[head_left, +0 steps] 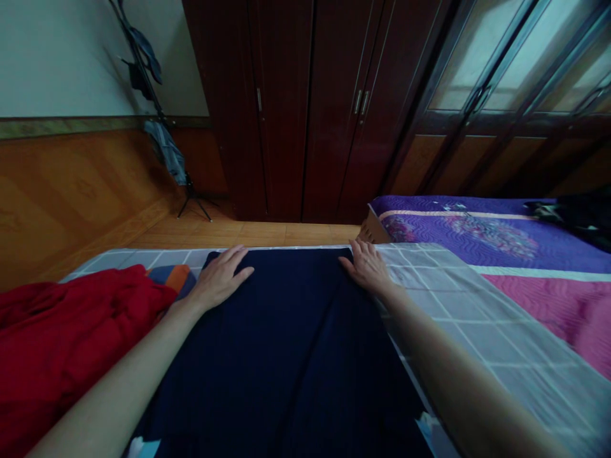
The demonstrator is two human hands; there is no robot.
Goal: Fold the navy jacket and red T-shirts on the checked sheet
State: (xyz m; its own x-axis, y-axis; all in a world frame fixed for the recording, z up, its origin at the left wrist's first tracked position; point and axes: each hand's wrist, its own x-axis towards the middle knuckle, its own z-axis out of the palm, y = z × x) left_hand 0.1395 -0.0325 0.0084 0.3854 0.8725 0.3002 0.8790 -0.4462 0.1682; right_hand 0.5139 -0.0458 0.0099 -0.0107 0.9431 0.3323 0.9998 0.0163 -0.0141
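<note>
A dark navy cloth lies spread out on a grey checked surface, with a crease running down its right half. My left hand rests palm down on the cloth's far left corner, fingers apart. At the far right corner, my right hand lies flat with its thumb on the navy cloth and its fingers at the edge. Light blue and white patches show near the cloth's lower left and lower right edges.
A heap of red fabric lies left of my left forearm, beside a blue and orange piece. To the right is a bed with a purple and pink quilt. Beyond stand a dark wardrobe and a coat stand.
</note>
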